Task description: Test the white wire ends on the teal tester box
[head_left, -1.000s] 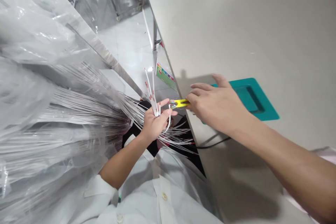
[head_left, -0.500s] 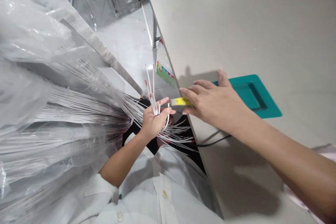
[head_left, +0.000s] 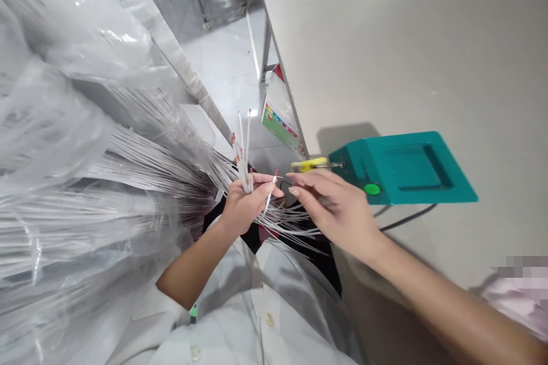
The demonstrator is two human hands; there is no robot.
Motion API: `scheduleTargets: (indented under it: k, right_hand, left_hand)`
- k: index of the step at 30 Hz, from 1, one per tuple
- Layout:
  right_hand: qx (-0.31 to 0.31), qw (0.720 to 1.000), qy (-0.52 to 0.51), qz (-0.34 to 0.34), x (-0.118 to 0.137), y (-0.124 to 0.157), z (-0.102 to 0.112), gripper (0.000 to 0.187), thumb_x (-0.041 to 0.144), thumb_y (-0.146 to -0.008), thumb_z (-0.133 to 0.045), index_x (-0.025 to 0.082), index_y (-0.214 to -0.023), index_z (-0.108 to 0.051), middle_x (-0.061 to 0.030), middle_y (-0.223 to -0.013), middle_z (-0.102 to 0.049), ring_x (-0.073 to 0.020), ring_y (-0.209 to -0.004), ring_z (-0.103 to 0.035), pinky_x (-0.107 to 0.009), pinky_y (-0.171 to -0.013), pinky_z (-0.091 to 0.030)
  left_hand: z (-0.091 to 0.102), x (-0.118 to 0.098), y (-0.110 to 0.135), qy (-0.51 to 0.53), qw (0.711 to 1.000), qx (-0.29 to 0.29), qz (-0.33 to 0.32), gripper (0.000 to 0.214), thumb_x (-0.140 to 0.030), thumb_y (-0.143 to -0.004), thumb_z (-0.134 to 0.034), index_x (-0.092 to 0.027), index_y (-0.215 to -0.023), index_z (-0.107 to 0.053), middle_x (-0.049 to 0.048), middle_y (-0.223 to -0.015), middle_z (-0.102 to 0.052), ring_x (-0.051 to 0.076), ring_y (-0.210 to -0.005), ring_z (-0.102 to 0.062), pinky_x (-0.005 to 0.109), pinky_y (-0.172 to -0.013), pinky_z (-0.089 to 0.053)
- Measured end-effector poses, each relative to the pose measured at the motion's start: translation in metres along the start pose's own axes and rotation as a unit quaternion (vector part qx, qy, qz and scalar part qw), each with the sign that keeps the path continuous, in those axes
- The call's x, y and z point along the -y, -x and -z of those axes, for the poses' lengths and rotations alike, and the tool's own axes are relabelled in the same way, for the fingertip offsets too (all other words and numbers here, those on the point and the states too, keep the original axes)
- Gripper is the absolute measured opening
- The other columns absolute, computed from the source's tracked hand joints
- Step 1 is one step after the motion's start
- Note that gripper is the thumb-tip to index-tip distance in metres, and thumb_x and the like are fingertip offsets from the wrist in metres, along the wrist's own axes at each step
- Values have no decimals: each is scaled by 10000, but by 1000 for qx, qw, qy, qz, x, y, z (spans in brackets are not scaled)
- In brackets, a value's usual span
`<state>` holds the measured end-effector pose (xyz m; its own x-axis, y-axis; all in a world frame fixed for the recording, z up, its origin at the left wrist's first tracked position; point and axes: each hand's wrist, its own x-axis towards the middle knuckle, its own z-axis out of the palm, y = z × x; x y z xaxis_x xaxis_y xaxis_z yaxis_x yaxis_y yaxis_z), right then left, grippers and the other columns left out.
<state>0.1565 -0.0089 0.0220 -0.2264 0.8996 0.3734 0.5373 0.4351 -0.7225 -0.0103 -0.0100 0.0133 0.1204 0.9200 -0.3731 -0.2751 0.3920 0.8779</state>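
My left hand (head_left: 246, 202) is closed round a bunch of white cables (head_left: 245, 174) with red tips, which point up out of the fist. Between its thumb and fingers one white cable (head_left: 270, 191) stands out, and its red end has a fine strand sticking out to the right. My right hand (head_left: 329, 199) is just right of that end, thumb and index finger slightly apart, with nothing clearly between them. Behind its fingers, a yellow-handled tool (head_left: 309, 165) with a metal shaft meets the left end of a teal device (head_left: 464, 185), which bears a green button (head_left: 372, 189).
Bundles of long white cables (head_left: 145, 159) in clear plastic fill the left side. The pale table (head_left: 385, 40) spans the right, its edge beside my hands. A dark cord (head_left: 409, 218) trails from the device. Another person's pink sleeve (head_left: 514, 302) shows at lower right.
My right hand has come off the yellow tool and moved down, its fingers now near the cable end. The teal device is more fully in sight. My left hand still grips the cables.
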Motion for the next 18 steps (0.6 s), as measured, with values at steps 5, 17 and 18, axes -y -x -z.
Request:
scheduleTargets:
  k: [5,17,18]
  right_hand:
    - [31,945,-287,-156,-2,2,-23,167,312,-754,-649,263,-905,-703,-36,-857,-673,-144,-708,-632,-294,-590,-548]
    - [77,830,-475,-283,-1,8,-32,150,389,-639,-739,245,-677,-720,-5,-716,-590,-74,-462,-511,-214,-371,-408]
    - [90,834,-468,-279,0,7,-31,172,402,-655,-724,232,-673,-713,-6,-713,-586,-70,-445,-502,-217,-370,-408]
  left_hand:
    - [5,-3,8,-4,998,64,21,242,-343,-710,-664,-115,-782,-623,25,-616,-638,9,-351,-326,183,-343,-207]
    - [17,3,17,-96,989,114,-4,262,-380,-757,-621,-118,-751,-631,11,-582,-585,25,-400,-357,182,-396,-256]
    - [17,3,18,-102,989,111,-4,272,-391,-751,-625,-119,-747,-633,11,-581,-585,26,-402,-358,182,-399,-262]
